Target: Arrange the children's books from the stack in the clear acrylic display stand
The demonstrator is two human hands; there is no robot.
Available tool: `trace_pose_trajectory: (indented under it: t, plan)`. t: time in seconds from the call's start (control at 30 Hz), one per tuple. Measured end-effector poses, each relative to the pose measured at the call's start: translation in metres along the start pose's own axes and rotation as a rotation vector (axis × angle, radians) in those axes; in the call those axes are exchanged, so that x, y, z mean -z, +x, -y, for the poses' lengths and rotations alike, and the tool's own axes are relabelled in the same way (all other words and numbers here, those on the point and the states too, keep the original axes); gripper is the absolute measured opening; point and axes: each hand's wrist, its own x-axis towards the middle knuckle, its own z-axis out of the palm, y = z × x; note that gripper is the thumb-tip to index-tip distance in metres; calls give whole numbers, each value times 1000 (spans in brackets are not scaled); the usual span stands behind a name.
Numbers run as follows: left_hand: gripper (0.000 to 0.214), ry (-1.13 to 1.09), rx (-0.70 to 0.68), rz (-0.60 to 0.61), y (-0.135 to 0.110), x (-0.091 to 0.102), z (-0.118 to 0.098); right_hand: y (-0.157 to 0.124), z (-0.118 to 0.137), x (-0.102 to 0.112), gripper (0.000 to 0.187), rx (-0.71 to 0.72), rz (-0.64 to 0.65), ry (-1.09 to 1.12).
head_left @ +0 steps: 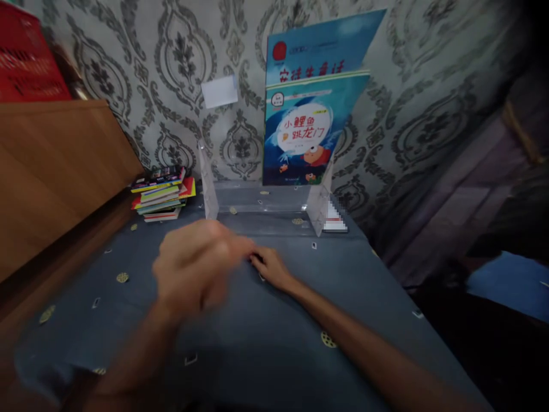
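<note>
My left hand (195, 269) hovers blurred over the blue-grey cloth (240, 343); its fingers are smeared by motion. My right hand (270, 268) rests on the cloth just beyond it, fingers curled together as if pinching the fabric; whatever it may hold is hidden. A clear acrylic book stand (261, 206) sits behind both hands. Two blue picture books (302, 134) stand upright in the stand, leaning on the wall.
A stack of small colourful books (162, 194) lies at the left of the stand. A wooden cabinet side (55, 171) rises on the left with a red crate (26, 57) on top. Patterned wallpaper is behind. Dark clutter sits to the right.
</note>
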Motion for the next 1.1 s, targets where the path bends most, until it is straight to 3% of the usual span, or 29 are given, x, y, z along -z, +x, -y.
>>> trace_pose_trajectory:
  t: [0.1, 0.2, 0.27, 0.37, 0.6, 0.73, 0.9, 1.1]
  plan:
    - [33, 201, 85, 3, 17, -14, 107, 0, -3, -1, 27, 4, -12, 17]
    - [37, 633, 471, 222, 26, -19, 210, -1, -4, 0, 27, -13, -5, 47]
    - [39, 734, 553, 276, 29, -19, 259, -1, -3, 1, 28, -20, 1, 53]
    - [52, 812, 614, 343, 31, -22, 303, -2, -2, 3, 29, -31, 10, 39]
    - [74, 880, 671, 492, 47, -42, 359, -5, -8, 1, 29, -60, 15, 32]
    - [82, 887, 720, 589, 56, -49, 380, -6, -12, 0, 29, -81, 21, 34]
    - [75, 892, 714, 648, 51, -47, 383, -5, -6, 4, 31, -92, 41, 50]
    - [66, 917, 582, 643, 35, -30, 371, -5, -6, 5, 32, -123, 55, 55]
